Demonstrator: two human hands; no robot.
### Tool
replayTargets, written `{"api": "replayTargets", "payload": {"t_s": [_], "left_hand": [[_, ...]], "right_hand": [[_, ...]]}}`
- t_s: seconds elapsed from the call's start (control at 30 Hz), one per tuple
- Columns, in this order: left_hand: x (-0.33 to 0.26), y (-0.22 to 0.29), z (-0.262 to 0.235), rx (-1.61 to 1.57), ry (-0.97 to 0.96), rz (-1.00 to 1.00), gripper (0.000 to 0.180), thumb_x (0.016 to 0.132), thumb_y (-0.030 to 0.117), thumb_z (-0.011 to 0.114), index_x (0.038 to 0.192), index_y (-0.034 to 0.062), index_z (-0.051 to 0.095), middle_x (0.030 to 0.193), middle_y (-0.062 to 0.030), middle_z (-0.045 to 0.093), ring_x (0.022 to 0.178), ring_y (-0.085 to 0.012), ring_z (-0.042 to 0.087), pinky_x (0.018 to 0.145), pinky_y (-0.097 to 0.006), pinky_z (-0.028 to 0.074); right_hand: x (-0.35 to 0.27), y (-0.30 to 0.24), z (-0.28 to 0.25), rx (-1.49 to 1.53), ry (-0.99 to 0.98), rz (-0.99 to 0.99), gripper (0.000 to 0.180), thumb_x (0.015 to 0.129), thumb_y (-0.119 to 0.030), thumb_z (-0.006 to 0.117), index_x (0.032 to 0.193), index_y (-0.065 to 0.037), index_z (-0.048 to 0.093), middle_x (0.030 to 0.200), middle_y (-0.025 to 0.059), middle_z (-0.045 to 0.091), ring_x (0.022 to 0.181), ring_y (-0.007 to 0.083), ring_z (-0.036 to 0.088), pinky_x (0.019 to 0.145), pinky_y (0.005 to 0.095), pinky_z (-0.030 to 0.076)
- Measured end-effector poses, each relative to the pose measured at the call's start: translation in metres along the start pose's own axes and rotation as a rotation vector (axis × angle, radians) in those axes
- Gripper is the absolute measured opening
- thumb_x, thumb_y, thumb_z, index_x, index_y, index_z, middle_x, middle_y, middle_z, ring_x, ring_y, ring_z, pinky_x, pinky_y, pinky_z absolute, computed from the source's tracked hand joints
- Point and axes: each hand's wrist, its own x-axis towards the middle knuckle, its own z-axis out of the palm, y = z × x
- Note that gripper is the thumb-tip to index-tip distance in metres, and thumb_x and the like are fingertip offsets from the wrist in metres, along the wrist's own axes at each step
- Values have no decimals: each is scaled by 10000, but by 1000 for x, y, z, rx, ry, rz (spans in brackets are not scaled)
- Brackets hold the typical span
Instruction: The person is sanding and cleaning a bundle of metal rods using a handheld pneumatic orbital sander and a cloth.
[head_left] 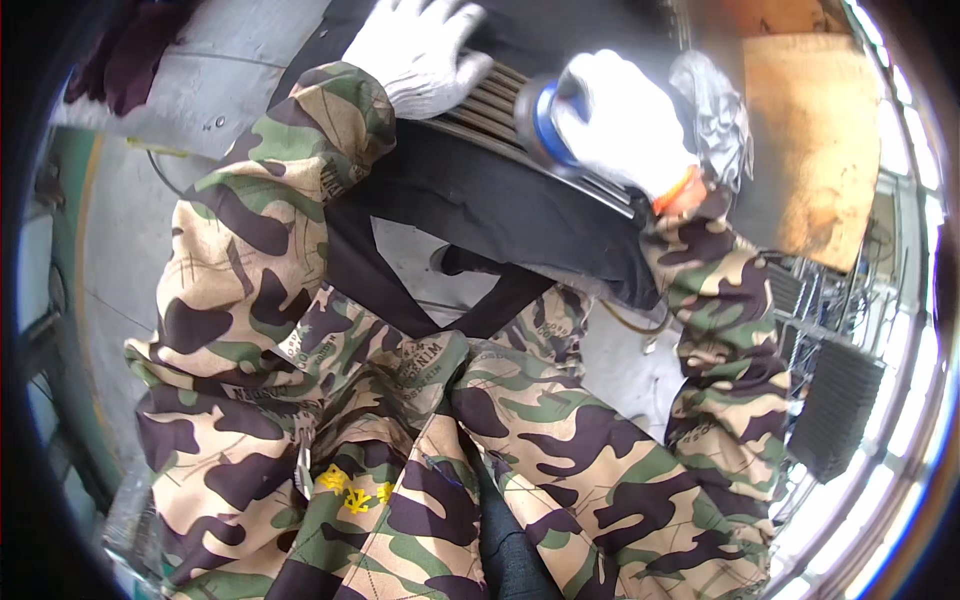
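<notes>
My left hand (pixel 415 62), in a white knit glove, lies with its fingers spread at the left end of a row of metal bars (pixel 490 98). The bars rest on a black cloth (pixel 470 190) draped over the work surface. In its own white glove with an orange cuff, my right hand (pixel 622 125) is wrapped round a round power tool (pixel 545 122) with a blue band and a grey disc-like side. The disc side is over the bars and smeared by motion, so its exact kind cannot be made out.
A crumpled grey rag (pixel 715 110) lies just right of my right hand. Beyond it is a tan wooden board (pixel 810 150). Dark maroon gloves or cloth (pixel 130 55) lie on the metal table (pixel 215 75) at far left. Several dark grey stacked parts (pixel 835 410) stand at lower right.
</notes>
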Motion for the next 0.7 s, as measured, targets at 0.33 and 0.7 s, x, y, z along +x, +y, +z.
{"api": "replayTargets", "payload": {"t_s": [0.33,0.7], "left_hand": [[-9,6,21,44,-5,-143,596,1032,411,571,1447,-15,612,1513,-274,574,1460,-486,472,1242,-624,290],[-14,-3,22,13,48,-154,579,1001,379,597,1412,-28,628,1469,-287,596,1421,-495,504,1221,-615,333]], "right_hand": [[9,-10,0,36,-46,55,191,882,-293,741,977,-132,702,957,121,684,906,348,703,800,475,585],[27,-17,5,40,-96,117,219,893,-317,746,1017,-140,711,999,137,692,956,363,705,854,493,581]]}}
